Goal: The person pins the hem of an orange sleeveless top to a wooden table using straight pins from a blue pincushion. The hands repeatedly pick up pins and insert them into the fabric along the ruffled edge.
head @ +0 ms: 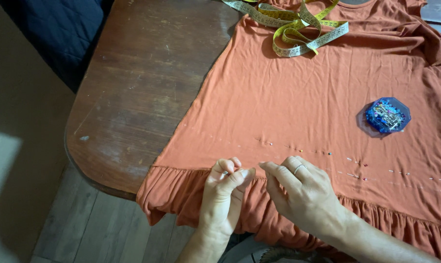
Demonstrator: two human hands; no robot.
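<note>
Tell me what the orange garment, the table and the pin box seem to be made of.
Orange garment: looks like a soft matte knit jersey; it drapes in fine folds and its frill gathers loosely. Table: dark brown wood, its sheen worn and scratched, with pale scuffs. Pin box: likely clear blue-tinted hard plastic; the pins show through it. Left hand and right hand pinch the garment near the frill seam.

Both hands meet at the gathered seam of an orange garment spread over a wooden tabletop. The left hand pinches the fabric there, fingers curled. The right hand, wearing a ring, touches the cloth just beside it. Beyond the right hand runs a row of pins; farther off lie a blue pin box and a yellow measuring tape.
</note>
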